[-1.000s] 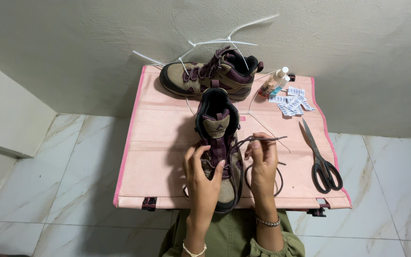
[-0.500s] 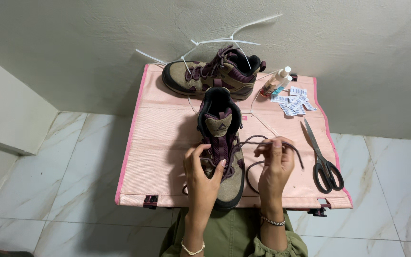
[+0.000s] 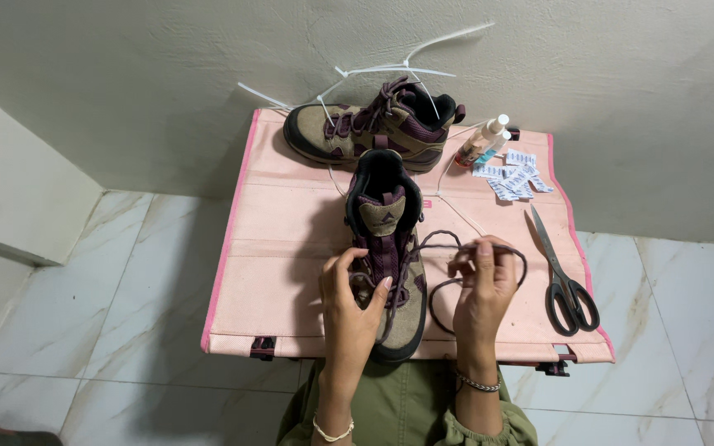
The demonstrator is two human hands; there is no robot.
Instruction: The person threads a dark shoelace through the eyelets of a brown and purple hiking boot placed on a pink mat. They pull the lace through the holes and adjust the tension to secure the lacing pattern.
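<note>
A tan and maroon hiking boot stands on the pink folding table, toe toward me. My left hand grips the boot's left side near the lacing. My right hand is beside the boot on the right, fingers pinched on a dark purple lace that loops out from the eyelets. A second matching boot lies on its side at the table's far edge.
Black-handled scissors lie at the right of the table. A small spray bottle and several white packets sit at the far right. White cable ties rest against the wall. Marble floor tiles surround the table.
My right hand has moved right and slightly away from the boot, drawing the lace out into a wider loop. My left hand stays on the boot.
</note>
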